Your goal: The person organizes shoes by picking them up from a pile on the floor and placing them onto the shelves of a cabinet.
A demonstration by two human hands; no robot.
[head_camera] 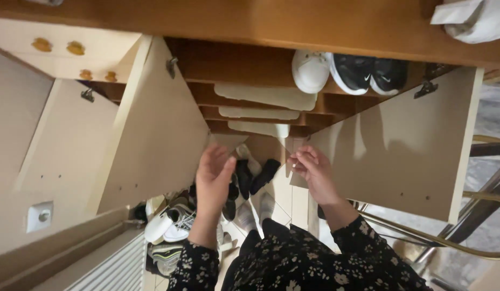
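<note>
Both cabinet doors stand open in front of you: the left door (153,129) swings out toward the near left, the right door (406,145) toward the near right. Between them, the wooden shoe cabinet (250,64) shows several stepped shelves.

Your left hand (215,175) is open, fingers together and extended, holding nothing. It hovers just above the dark shoes (250,175) on the floor at the cabinet mouth. Your right hand (314,170) is partly closed, with thumb and fingertips pinched together. It appears to pinch a thin clear or pale sheet (286,144) at its near edge, but the frame does not show this plainly.

The top shelf holds one white sneaker (310,70) and, just beside it on the right, a pair of black sneakers (368,73). The three shelves below each carry a pale shelf liner (266,97) and no shoes. More trainers (172,223) lie in a heap on the tiled floor at the near left, beside a radiator (110,269).

To handle the sheet well:
- Keep the pinch on its edge light, so it does not crease.
- Bring the free left hand to the opposite edge before moving it.
- Hold it level and square to the shelf front.
- Keep both sleeves away from the door hinges (425,89).
</note>
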